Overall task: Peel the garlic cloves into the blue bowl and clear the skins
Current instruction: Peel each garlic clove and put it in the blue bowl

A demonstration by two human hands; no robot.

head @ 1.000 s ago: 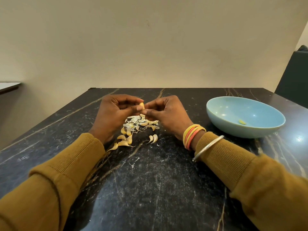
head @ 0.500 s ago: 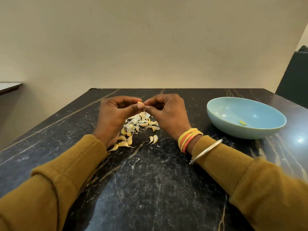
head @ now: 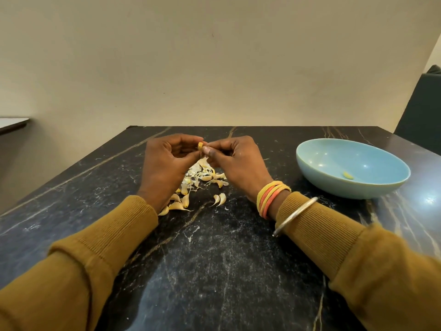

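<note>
My left hand (head: 167, 163) and my right hand (head: 236, 161) meet above the table, both pinching one small yellow garlic clove (head: 200, 146) at their fingertips. Beneath them lies a pile of unpeeled garlic cloves (head: 183, 201) mixed with thin white skins (head: 198, 173). Two more cloves (head: 220, 199) lie just apart from the pile, near my right wrist. The blue bowl (head: 353, 168) stands to the right of my hands, with one peeled clove (head: 347, 175) inside it.
The dark marble table (head: 214, 259) ends at a beige wall behind. A dark chair (head: 422, 108) stands at the far right behind the bowl. A pale surface edge (head: 13, 123) shows at the far left.
Both hands have lifted slightly off the pile with the clove between them; my fingertips have shifted around the clove. The bowl and the loose cloves have not moved.
</note>
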